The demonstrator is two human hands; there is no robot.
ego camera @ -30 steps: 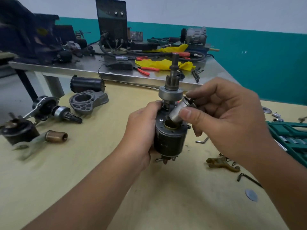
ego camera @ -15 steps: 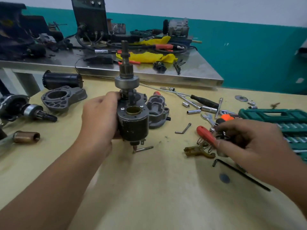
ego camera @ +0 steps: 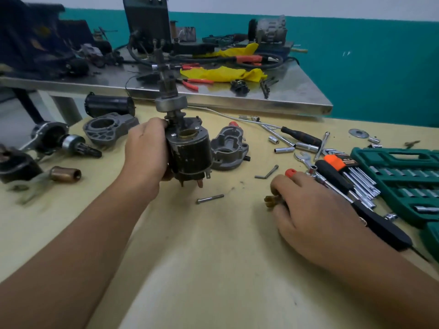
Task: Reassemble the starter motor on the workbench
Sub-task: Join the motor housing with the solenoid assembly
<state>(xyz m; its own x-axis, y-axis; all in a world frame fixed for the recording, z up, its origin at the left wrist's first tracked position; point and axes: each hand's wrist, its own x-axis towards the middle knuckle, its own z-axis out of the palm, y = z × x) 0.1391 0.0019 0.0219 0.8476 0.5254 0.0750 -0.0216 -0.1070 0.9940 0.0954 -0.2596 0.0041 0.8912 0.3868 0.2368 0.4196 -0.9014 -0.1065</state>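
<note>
The left hand (ego camera: 146, 148) grips the starter motor body (ego camera: 188, 153) from the side, fingers curled round the dark housing, and holds it upright just above the workbench (ego camera: 213, 269), with the shaft and its gear (ego camera: 169, 100) pointing up and a brass-lined hole open on the top face. The right hand (ego camera: 308, 210) is down on the bench to the right, fingers curled over a small brownish part (ego camera: 270, 201) that shows at the fingertips; I cannot tell if the hand already holds it firmly or only reaches it. To my judgement the step in hand is to fetch the next piece for the motor, and the next move calls for a sure pinch on this small part and then a careful alignment with the body, which the left hand must keep steady. A loose bolt (ego camera: 210, 199) lies between the two hands, and a grey end housing (ego camera: 229, 148) stands just behind the motor. The workbench is a pale yellow board, with sockets, keys and a green tool case (ego camera: 403, 181) at the right, other motor parts at the left. Behind is a steel table (ego camera: 297, 91) with pliers and yellow cloth, and a teal wall.
</note>
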